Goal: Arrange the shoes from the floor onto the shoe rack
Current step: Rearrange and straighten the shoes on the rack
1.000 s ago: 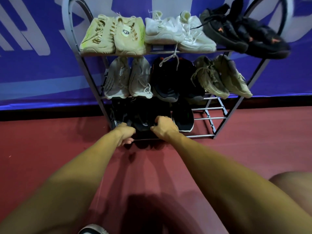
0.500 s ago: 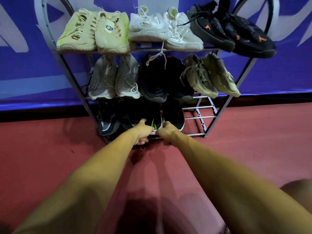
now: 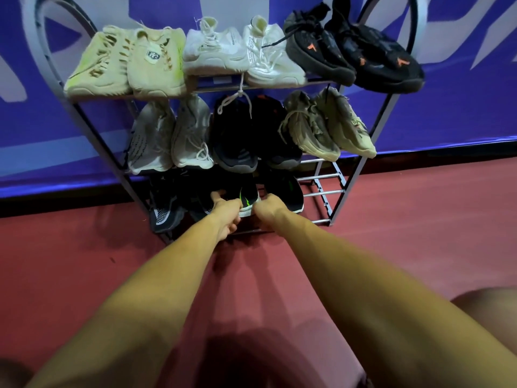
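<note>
A metal shoe rack [image 3: 321, 193] with three shelves stands against the wall. The top and middle shelves are full of shoes in pairs. On the bottom shelf a black shoe with a green stripe [image 3: 246, 198] lies heel toward me. My left hand [image 3: 226, 217] grips its heel from the left, thumb on top. My right hand [image 3: 269, 210] is closed against the heel's right side. Its black partner shoe [image 3: 289, 193] lies just to the right. A black shoe with a white mesh toe [image 3: 165, 212] sits at the shelf's left end.
The bottom shelf's right third shows bare metal bars. The rack stands on a red floor [image 3: 419, 233] before a blue and white banner wall [image 3: 461, 107]. My knee [image 3: 489, 309] shows at the lower right.
Both hands have shifted right along the bottom shelf and closed in on the heel of the black and green shoe, which now shows between them. The camera has moved closer.
</note>
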`<move>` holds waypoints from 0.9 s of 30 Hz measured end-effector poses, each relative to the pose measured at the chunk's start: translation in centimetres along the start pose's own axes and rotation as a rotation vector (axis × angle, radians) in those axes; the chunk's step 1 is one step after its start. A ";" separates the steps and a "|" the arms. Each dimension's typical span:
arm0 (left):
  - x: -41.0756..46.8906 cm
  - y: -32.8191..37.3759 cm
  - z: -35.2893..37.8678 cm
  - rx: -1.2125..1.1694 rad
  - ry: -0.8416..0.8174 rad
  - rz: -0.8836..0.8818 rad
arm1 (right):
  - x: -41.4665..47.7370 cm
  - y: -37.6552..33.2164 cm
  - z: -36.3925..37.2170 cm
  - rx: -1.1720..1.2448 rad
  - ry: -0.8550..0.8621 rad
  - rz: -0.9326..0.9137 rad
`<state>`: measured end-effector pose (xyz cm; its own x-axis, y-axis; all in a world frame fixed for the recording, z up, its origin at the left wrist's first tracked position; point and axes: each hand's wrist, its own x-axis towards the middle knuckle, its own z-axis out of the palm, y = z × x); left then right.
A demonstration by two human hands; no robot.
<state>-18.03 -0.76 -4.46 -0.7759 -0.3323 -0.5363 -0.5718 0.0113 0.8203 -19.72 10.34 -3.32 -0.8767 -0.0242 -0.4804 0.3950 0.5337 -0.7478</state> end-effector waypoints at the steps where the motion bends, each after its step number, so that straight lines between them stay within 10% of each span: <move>1: -0.3 0.2 -0.1 -0.045 0.013 -0.012 | -0.3 -0.2 0.0 0.051 -0.005 -0.005; 15: -8.4 -0.1 -5.0 -0.094 -0.287 -0.103 | -5.8 0.6 -2.3 0.358 -0.103 -0.102; 27: -9.2 -0.8 -4.3 0.509 0.041 0.335 | -9.7 3.1 -6.5 0.608 -0.105 -0.002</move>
<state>-9.29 -1.73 0.72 -0.9306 -0.2686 -0.2488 -0.3616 0.5677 0.7396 -11.81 17.74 2.00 -0.8582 -0.1247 -0.4980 0.5061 -0.0432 -0.8614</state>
